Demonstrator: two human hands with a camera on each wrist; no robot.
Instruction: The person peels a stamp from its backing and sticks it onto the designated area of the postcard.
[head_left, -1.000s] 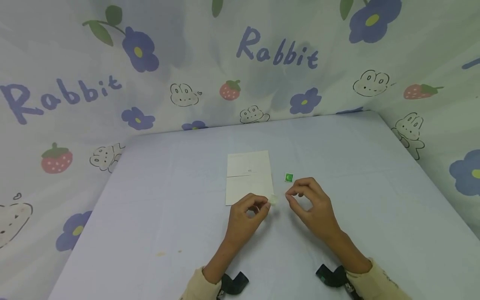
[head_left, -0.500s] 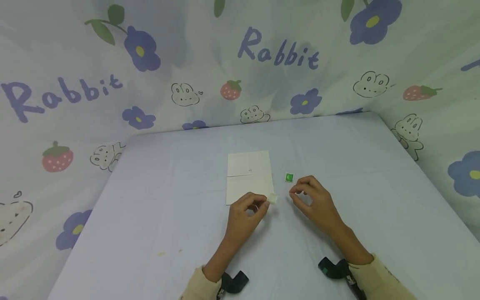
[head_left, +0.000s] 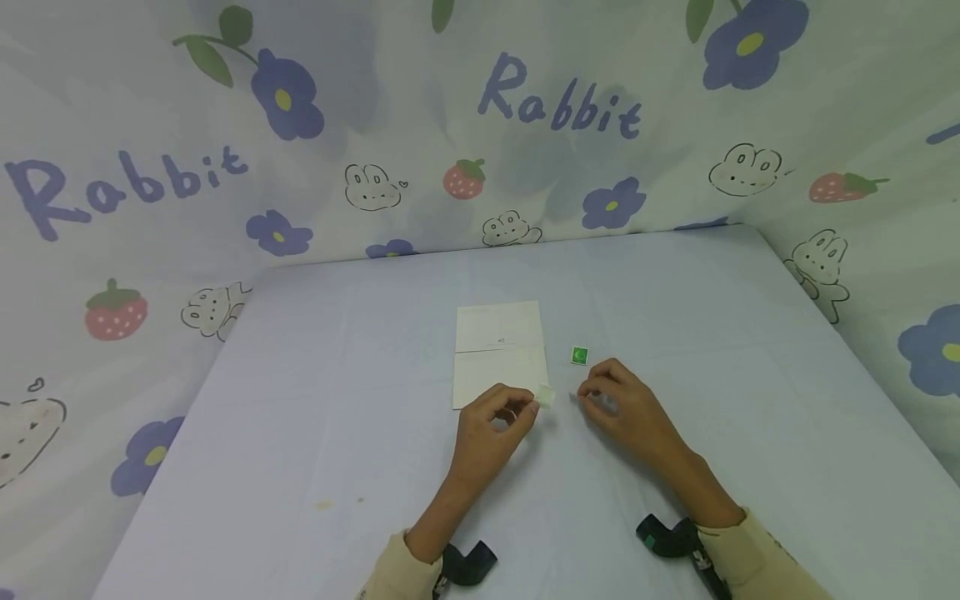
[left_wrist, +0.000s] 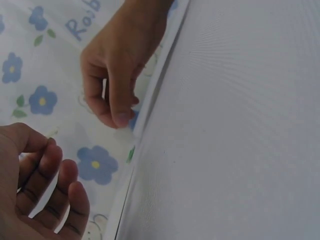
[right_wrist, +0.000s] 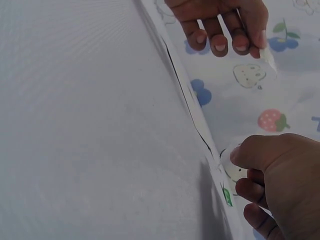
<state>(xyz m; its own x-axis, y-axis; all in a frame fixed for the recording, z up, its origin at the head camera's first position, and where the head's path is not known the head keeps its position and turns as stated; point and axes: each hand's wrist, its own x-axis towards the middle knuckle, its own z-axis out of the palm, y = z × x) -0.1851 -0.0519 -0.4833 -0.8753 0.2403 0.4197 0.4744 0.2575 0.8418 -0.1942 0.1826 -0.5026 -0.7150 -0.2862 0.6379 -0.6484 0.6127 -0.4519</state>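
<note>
My left hand [head_left: 487, 437] pinches a small pale square of thin paper [head_left: 545, 396] between thumb and index finger, over the lower right corner of a white card [head_left: 498, 329]. In the right wrist view this pale square [right_wrist: 268, 61] hangs from the fingertips, slightly curved. To the right, my right hand [head_left: 637, 421] has thumb and index finger together, with a thin whitish piece [head_left: 573, 395] sticking out from the tips. A small green square with a white border [head_left: 579, 355], like a stamp, lies on the table just beyond the right fingers.
The white card lies flat with a dark line across its middle. A white cloth covers the table [head_left: 360, 375], and a printed curtain [head_left: 420, 125] stands behind it and at both sides. Black wrist cameras [head_left: 468, 565] sit below both forearms.
The right hand has drawn slightly right, away from the left, and the whitish piece now shows at its fingertips. The left hand stays nearly still; its pale square has turned more toward the head camera.
</note>
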